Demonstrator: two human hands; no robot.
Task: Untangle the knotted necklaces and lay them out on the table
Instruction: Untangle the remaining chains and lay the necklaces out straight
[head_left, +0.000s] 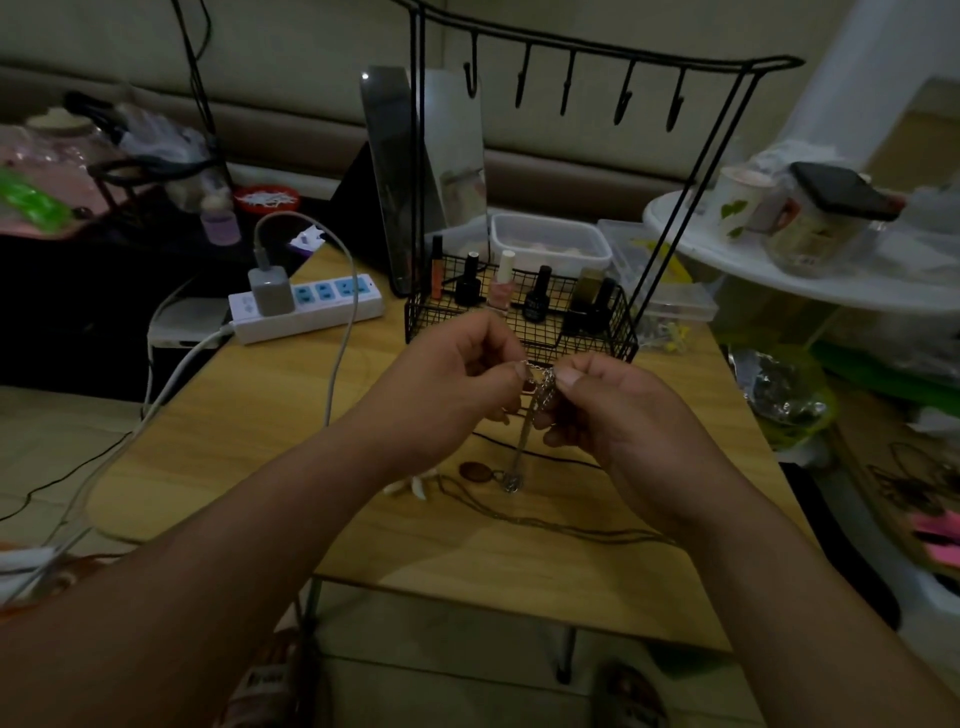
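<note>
A silver chain necklace (525, 431) hangs between my hands above the wooden table (260, 415). My left hand (457, 374) pinches its top end between thumb and fingers. My right hand (618, 410) pinches the chain right beside it, fingertips almost touching. The chain drops to a small silver pendant (511, 484) just above the tabletop. A brown oval pendant (475, 472) lies on the table beside it, with a thin dark cord necklace (571, 530) trailing to the right. Small white shell-like pieces (415, 486) lie left of the oval pendant.
A black wire jewellery stand (519, 322) with hooks and nail polish bottles stands just behind my hands. A white power strip (306, 306) with a charger and cables sits at the back left. Plastic boxes (550, 241) and a cluttered white shelf (779, 260) are at right.
</note>
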